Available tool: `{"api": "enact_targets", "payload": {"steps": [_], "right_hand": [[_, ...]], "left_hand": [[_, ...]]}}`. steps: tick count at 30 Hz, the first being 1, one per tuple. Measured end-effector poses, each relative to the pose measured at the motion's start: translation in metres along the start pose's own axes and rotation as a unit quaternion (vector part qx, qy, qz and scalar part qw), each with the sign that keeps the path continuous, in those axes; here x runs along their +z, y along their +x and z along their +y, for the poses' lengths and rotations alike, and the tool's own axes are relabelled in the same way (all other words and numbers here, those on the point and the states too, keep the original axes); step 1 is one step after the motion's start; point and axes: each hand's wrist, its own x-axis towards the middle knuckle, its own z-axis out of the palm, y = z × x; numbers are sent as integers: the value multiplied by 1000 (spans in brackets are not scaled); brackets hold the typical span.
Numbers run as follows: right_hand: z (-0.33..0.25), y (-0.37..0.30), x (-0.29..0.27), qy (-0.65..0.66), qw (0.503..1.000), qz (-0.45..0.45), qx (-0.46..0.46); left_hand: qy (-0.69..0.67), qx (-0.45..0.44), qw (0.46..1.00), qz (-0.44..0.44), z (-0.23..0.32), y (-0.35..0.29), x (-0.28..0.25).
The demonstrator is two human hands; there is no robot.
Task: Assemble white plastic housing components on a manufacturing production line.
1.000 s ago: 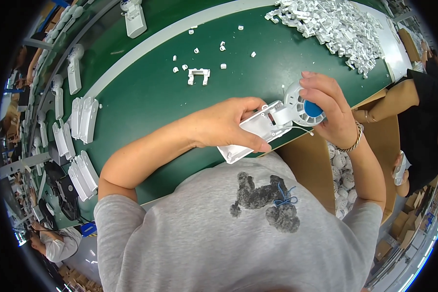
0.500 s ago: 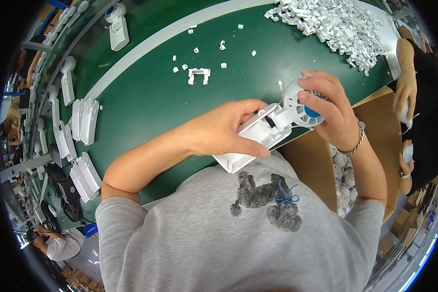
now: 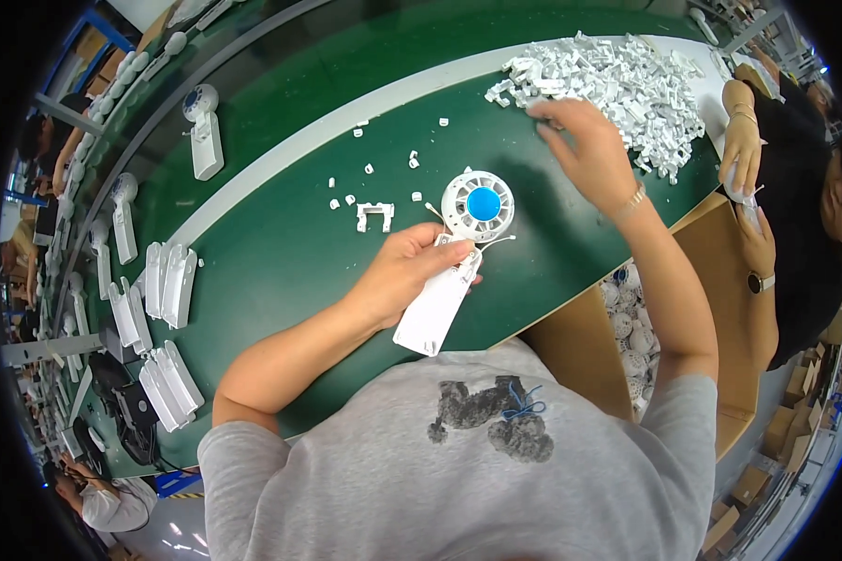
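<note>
My left hand [image 3: 404,269] grips a white plastic fan, its thumb across the joint between the round head and the handle shell. The slatted fan head [image 3: 478,206] has a blue disc in its middle and faces up. Its flat white handle shell [image 3: 434,314] points down toward my shirt, and thin white wires with small plugs stick out at both sides. Away from the fan, my right hand [image 3: 591,154] reaches over the near left side of a heap of small white plastic parts [image 3: 617,89]. Its fingers are apart, and nothing shows between them.
A white bracket [image 3: 375,216] and several small clips [image 3: 415,161] lie left of the fan. Stacked white shells [image 3: 170,285] stand at the left; more fans [image 3: 206,140] lie beyond the pale strip. A cardboard box [image 3: 580,351] holds fan heads at right, near a co-worker's hands [image 3: 744,154].
My right hand has let go of the fan head and moved up to the heap. My left hand has turned the fan, so its head points away from me.
</note>
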Motion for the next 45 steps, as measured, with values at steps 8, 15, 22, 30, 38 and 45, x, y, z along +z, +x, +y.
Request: {"api": "enact_targets", "payload": {"steps": [8, 15, 22, 30, 38, 45], "right_hand": [[43, 90, 39, -311, 906, -135, -255], [-23, 32, -14, 69, 994, -74, 49], [-85, -33, -36, 378, 854, -292, 207], [-89, -41, -24, 419, 836, -212, 282], [-78, -43, -21, 352, 863, -262, 248], [-85, -44, -19, 422, 809, -265, 314]], "left_hand": [[-45, 0, 999, -5, 3, 4, -5], [-50, -4, 999, -20, -4, 8, -8], [-7, 25, 1000, -5, -9, 11, -7], [-59, 34, 998, -2, -11, 11, -8], [-30, 27, 999, -12, -14, 10, -15], [-27, 40, 999, -9, -17, 7, -17]]}}
